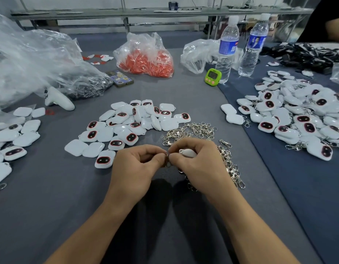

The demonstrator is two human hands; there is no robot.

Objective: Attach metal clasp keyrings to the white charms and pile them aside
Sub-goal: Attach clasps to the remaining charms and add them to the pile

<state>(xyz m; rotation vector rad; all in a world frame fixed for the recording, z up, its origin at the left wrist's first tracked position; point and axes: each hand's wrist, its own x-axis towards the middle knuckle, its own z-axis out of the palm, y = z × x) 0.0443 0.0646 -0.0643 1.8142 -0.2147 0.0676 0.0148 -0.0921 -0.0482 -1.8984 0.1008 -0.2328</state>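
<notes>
Clasp keyring (167, 159) mostly hidden in the grip, white charm (188, 153) half covered by right hand (198, 162)

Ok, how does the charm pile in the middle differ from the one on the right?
The middle pile shows bare charms with nothing attached; the right pile has metal clasps showing among its charms. The middle pile is smaller and spread thin; the right pile is bigger and heaped. Both hold the same white charms, some dark face up.

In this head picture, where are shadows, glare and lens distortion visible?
Head view: dark shadows fall on the grey cloth below the left hand and right hand; glare whitens the clear plastic bag at left; the wide lens tilts the water bottles.
</notes>
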